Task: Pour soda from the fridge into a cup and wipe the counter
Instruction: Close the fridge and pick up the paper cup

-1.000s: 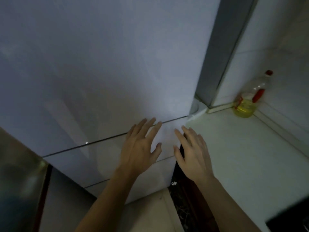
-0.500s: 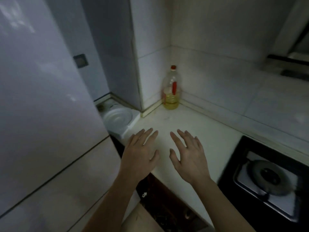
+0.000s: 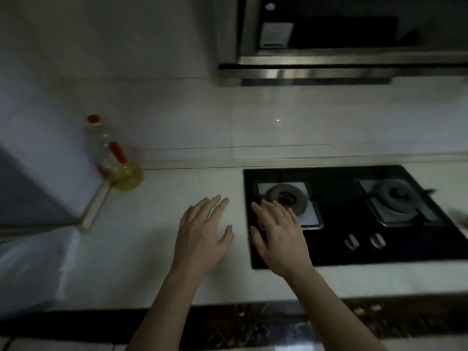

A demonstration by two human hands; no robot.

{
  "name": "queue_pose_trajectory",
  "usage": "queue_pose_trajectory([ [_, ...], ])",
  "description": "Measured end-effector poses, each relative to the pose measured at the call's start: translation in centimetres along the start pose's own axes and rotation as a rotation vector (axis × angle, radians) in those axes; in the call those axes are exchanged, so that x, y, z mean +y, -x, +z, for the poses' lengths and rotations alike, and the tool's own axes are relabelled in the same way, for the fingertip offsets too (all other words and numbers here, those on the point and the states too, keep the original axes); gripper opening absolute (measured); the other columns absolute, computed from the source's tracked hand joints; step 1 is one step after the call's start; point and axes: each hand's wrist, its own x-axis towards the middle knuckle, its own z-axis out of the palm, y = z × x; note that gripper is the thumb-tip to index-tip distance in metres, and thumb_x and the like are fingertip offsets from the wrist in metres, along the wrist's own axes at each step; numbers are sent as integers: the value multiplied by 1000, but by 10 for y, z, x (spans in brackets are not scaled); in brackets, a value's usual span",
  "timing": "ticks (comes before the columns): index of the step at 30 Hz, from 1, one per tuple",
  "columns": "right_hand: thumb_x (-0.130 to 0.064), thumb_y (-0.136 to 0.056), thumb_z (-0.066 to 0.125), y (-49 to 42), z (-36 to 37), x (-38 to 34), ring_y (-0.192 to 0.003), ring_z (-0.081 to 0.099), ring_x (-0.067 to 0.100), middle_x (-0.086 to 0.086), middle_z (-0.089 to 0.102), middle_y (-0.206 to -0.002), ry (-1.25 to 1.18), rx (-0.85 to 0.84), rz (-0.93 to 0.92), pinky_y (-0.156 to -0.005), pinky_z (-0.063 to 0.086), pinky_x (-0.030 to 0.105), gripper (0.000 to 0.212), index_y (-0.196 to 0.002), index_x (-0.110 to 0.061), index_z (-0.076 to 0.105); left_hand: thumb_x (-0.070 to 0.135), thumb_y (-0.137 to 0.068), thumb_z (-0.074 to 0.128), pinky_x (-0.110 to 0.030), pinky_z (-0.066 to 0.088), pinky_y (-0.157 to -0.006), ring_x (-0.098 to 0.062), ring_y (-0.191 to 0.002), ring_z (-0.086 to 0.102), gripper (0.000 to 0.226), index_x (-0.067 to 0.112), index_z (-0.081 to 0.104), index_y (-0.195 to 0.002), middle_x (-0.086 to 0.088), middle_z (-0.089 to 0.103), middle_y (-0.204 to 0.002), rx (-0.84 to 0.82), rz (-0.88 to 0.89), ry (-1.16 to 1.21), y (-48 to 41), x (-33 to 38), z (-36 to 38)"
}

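Counter [image 3: 152, 249] below left grip [image 3: 201, 245], beside right grip [image 3: 281, 243]

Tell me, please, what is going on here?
A person holds both bare hands open and empty: the left hand over the pale counter, the right hand over the black glass gas hob. A clear plastic bottle with a red cap and yellow liquid stands by the wall. No cup or soda shows.
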Motion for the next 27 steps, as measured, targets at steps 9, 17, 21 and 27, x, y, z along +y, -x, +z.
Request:
queue_pose_trajectory([
  [9,-50,-93,39,124,-24,47,-139,40,25,2,48,-147,110,63,478,-115,31,49,57,-146,-29,44,43,-87,51,-40,39,-112,-16,-137,43,59,23,50,-143,5,51,-146,-203,414,150,4,81,58],
  [17,-46,-95,42,244,-82,85,-136,42,27,2,50,-143,211,232,854,-110,36,52,52,-143,-27,47,43,-88,51,-45,37,-113,-22,-137,43,58,20,51,-142,1,52,-145,-337,765,312,36,211,92],
  [21,-48,-96,41,295,-104,102,-128,49,26,3,52,-142,281,317,984,-104,40,46,52,-143,-25,47,37,-90,60,-42,34,-112,-19,-139,40,55,23,50,-142,3,49,-147,-371,923,354,56,273,104],
  [27,-46,-96,44,357,-122,136,-116,53,22,2,54,-136,292,416,1128,-98,42,39,50,-140,-24,49,39,-92,57,-43,35,-114,-16,-139,38,56,24,47,-144,5,47,-148,-426,1072,376,85,355,132],
])
